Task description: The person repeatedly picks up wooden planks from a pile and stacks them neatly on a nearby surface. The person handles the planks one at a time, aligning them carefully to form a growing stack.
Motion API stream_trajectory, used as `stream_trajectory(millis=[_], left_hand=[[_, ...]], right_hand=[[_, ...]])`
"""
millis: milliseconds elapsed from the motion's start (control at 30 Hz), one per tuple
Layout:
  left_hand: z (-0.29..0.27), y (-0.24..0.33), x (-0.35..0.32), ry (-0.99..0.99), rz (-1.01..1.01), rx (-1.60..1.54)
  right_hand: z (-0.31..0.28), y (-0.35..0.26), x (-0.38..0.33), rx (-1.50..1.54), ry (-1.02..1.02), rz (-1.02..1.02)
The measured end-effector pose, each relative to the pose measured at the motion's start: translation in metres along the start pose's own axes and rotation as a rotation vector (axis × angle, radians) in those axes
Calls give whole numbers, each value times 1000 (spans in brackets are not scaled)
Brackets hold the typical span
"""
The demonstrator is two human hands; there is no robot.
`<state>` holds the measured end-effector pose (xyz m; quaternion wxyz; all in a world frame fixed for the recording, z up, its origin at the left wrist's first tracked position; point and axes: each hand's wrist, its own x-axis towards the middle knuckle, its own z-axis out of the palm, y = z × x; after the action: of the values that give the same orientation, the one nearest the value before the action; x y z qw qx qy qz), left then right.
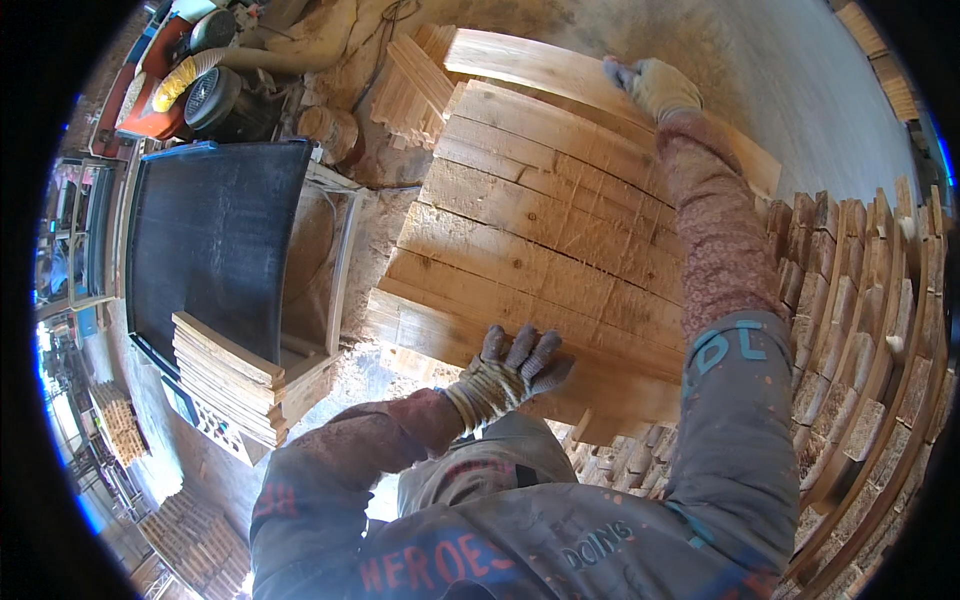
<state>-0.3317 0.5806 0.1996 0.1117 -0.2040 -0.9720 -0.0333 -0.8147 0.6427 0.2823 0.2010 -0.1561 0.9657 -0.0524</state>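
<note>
In front of me lies a stack of wooden planks [530, 215], laid side by side, with sawdust and splinters on top. At its far side a long pale plank [540, 62] sits apart from the rest at a slight angle. My right hand [655, 88], in a knitted glove, reaches across the stack and is closed on the outer edge of that plank; its thumb side is partly hidden. My left hand [510, 375], gloved too, rests at the near edge of the stack with its fingers spread, holding nothing.
A black conveyor belt [215, 240] stands to the left, with stacked boards [225, 380] at its near end. Motors [225, 105] and a yellow hose are behind it. Rows of stacked rough timber [850, 330] rise close on the right. More boards [410, 85] lie beyond the stack.
</note>
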Motion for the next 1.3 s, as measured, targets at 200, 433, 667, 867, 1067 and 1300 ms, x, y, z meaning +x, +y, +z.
stream_trajectory(millis=[200,433,667,867,1067,1300], left_hand=[[-37,-16,31,-11,100,-141],[-47,-25,26,-139,171,-338],[-23,-2,8,-35,40,-98],[-40,-10,41,-373,74,-159],[-48,15,-2,-180,83,-123],[-51,25,-5,-465,-31,-216]], right_hand=[[51,24,-23,167,-215,-294],[8,-7,-39,272,-359,-353],[-3,-24,-81,474,-544,-290],[30,-23,-125,836,-851,-160],[39,-34,-148,212,-565,-436],[10,-48,-149,-193,39,-272]])
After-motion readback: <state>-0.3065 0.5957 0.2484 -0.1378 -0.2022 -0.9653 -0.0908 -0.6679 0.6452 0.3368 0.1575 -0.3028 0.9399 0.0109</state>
